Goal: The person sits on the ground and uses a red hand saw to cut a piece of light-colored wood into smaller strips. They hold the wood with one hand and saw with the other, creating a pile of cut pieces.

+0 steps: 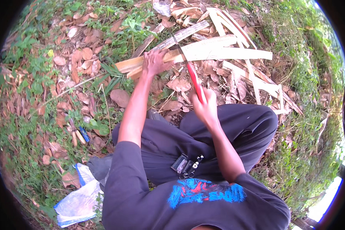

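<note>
My left hand (154, 61) is closed over two pale split wood strips (207, 53) near their left end, holding them together low over the leaf litter. The strips run left to right in front of my crossed legs. My right hand (204, 103) is wrapped round the handle of a red-handled saw (193, 74). Its narrow dark blade points away from me and lies across the strips, just right of my left hand. The blade shows nearly edge-on, so its teeth cannot be made out.
More split wood pieces (234, 27) are heaped at the far right, with several strips (257, 82) nearer. To my left lie tools with wooden and blue handles (80, 135) and a white plastic sack (78, 203). Dry leaves and grass surround me. A key bunch (188, 166) rests on my lap.
</note>
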`<state>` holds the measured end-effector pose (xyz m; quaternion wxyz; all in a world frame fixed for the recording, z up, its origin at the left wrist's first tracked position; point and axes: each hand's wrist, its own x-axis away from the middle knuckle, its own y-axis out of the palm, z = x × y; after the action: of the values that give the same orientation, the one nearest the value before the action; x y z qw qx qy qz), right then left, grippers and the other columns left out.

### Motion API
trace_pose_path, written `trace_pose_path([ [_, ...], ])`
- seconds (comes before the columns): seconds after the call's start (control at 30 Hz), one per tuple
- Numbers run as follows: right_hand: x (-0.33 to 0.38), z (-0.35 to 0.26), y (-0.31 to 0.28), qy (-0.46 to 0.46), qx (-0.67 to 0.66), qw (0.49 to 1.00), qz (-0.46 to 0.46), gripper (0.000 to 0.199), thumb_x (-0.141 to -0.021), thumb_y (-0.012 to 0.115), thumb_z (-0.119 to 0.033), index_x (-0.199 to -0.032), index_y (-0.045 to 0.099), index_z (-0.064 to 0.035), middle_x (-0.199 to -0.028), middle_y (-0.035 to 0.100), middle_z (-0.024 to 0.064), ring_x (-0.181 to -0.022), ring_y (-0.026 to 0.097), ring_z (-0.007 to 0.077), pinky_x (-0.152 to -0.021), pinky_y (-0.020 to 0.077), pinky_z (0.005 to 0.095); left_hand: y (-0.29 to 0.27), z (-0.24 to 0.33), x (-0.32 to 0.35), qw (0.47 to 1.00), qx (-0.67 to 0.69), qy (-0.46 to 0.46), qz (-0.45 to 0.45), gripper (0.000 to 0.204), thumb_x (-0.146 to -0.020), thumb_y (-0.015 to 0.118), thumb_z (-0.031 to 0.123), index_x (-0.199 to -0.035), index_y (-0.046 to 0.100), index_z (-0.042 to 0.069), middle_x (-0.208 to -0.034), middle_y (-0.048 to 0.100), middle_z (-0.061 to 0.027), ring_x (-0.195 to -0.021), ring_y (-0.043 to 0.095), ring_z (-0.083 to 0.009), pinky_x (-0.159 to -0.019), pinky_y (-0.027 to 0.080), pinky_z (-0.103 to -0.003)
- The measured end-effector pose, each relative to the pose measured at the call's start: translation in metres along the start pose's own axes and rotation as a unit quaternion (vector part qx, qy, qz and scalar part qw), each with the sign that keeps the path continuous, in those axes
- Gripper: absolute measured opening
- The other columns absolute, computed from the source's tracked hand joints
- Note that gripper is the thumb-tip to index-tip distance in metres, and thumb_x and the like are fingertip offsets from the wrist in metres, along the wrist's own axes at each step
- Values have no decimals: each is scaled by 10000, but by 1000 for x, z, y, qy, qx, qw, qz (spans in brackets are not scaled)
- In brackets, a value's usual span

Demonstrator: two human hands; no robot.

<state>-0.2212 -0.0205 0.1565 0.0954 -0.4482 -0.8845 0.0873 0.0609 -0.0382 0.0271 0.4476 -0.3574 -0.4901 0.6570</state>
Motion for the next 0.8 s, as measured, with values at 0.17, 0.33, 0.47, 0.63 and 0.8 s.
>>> trace_pose_path([
  [0.17,62,18,-1,71,-64,995,22,160,-879,542,-44,-769,615,45,-617,560,52,-534,476,82,-515,400,272,10,2,14,997,-46,11,53,752,-781,661,667,-1363,568,198,-1295,608,-129,-1206,554,-340,-1029,365,-573],
  [0.33,65,5,-1,48,19,999,-14,144,-883,548,-25,-775,623,32,-576,540,30,-537,488,60,-496,382,256,16,1,16,999,-23,-18,27,795,-789,651,671,-1423,503,215,-1364,548,-174,-1298,486,-374,-1091,317,-611],
  [0.47,-3,22,34,-18,67,998,-2,158,-898,572,-67,-783,616,33,-573,551,48,-525,493,80,-495,396,283,13,2,11,999,-35,-15,33,788,-801,619,692,-1423,502,223,-1398,532,-153,-1308,481,-364,-1093,322,-599],
  [0.63,50,21,28,-21,51,998,-11,121,-885,571,-8,-774,608,19,-563,529,5,-489,467,57,-473,381,248,5,-3,5,998,-35,-16,-46,875,-830,450,804,-1509,378,256,-1487,442,-179,-1367,414,-429,-1130,256,-664],
  [0.8,122,23,-20,54,14,998,11,157,-863,526,12,-856,679,45,-538,478,-48,-474,417,16,-455,316,217,11,-3,8,998,-14,-38,-53,902,-802,460,825,-1514,367,279,-1536,390,-154,-1411,355,-412,-1151,206,-662],
])
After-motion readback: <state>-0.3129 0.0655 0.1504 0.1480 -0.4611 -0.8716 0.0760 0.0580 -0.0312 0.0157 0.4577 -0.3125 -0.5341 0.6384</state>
